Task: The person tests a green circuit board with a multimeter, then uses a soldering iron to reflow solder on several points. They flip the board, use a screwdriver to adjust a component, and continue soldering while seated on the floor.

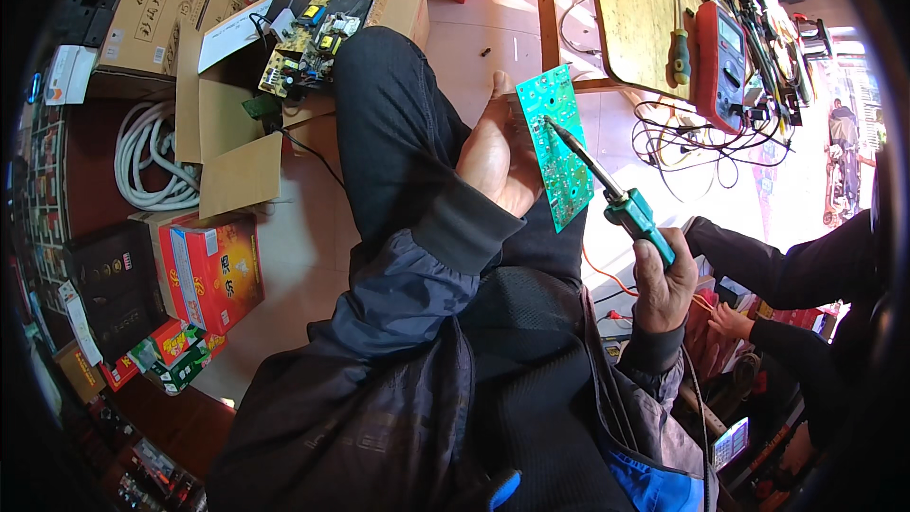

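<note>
My left hand (493,156) is closed on a green circuit board (567,175), gripping it from its left edge. The board stands tilted above my lap with its soldered side toward me; whatever is on its back is hidden. In my right hand (662,284) is a soldering iron (629,210) with a green handle. Its dark tip points up and left and reaches the upper part of the board, near some small solder points. Whether the tip touches the board or hovers just off it, I cannot tell. An orange cord (607,273) runs near the iron's handle.
A wooden table (645,28) at the upper right bears a screwdriver (680,47), a red multimeter (720,66) and tangled cables. An open carton (242,175) with circuit boards (318,43) stands upper left, beside a coiled white hose (152,156). Another person's hand (730,320) is at the right.
</note>
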A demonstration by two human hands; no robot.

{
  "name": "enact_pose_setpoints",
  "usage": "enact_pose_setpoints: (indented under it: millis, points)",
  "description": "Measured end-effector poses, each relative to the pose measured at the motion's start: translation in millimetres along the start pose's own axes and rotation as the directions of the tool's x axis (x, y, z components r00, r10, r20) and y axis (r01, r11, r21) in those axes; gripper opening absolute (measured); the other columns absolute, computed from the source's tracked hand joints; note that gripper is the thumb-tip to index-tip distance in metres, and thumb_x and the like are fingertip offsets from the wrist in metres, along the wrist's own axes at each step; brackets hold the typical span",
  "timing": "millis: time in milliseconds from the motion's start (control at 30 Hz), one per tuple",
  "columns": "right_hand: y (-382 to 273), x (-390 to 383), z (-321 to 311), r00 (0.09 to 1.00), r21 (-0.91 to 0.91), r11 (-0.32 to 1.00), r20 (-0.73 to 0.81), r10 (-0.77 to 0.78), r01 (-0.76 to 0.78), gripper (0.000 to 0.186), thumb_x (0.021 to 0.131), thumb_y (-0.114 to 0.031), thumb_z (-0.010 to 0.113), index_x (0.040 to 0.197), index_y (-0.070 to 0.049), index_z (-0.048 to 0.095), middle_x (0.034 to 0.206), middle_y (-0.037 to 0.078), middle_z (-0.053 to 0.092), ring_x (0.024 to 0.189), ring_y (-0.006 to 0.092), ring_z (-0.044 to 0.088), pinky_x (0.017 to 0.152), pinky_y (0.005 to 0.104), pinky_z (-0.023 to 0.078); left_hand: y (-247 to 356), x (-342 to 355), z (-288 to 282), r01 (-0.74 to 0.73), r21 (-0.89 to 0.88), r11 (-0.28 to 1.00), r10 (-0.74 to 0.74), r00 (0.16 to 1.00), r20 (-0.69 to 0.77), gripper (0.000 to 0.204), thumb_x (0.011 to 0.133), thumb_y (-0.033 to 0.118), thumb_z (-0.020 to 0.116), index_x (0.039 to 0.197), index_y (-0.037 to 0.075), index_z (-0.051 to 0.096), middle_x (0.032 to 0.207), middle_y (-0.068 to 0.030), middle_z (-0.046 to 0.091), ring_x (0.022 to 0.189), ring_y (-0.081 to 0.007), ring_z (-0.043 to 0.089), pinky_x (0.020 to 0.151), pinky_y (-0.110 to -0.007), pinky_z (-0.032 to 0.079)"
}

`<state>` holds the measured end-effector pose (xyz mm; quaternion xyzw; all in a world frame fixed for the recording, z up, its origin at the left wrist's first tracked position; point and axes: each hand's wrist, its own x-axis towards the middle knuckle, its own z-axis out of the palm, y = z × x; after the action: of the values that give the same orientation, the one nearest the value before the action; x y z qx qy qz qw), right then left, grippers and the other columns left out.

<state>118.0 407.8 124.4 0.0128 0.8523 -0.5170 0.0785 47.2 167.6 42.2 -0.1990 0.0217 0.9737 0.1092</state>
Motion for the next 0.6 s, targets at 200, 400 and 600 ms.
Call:
enact_pose_setpoints:
  millis: [200,400,600]
  points:
    - [3.1,-0.8,-1.3,1.000,0.024,1.000,0.015,-0.002,0.001,0.029,0.098,-0.026,0.074,0.098,0.002,0.065,0.071,-0.002,0.054,0.066,0.0059,0.046,0.060,0.0245,0.036,5.0,-0.5,-5.2,0.049,0.011,0.999,-0.050,0.994,0.094,0.056,0.107,0.055,0.046,0.128,0.007,0.065,0.116,-0.0144,0.074,0.105,-0.0335,0.072,0.096,-0.059,0.057]
    - [1.3,-1.4,-1.5,1.000,0.014,1.000,0.028,-0.007,0.006,0.028,0.098,-0.024,0.074,0.098,0.002,0.066,0.072,-0.001,0.055,0.067,0.0064,0.047,0.061,0.0249,0.037,5.9,0.0,-5.1,0.058,0.002,0.998,-0.057,0.994,0.097,0.058,0.108,0.056,0.042,0.129,0.007,0.065,0.114,-0.0162,0.074,0.103,-0.0369,0.073,0.096,-0.062,0.056]
    - [-0.7,-1.9,0.0,0.999,-0.011,1.000,0.030,-0.021,0.021,0.029,0.097,-0.025,0.075,0.098,0.003,0.066,0.074,0.001,0.059,0.068,0.0077,0.049,0.063,0.0252,0.039,7.8,-3.1,-3.9,0.115,-0.064,0.991,-0.106,0.987,0.123,0.059,0.108,0.055,0.042,0.131,0.006,0.065,0.116,-0.0172,0.073,0.104,-0.0385,0.072,0.098,-0.065,0.054]
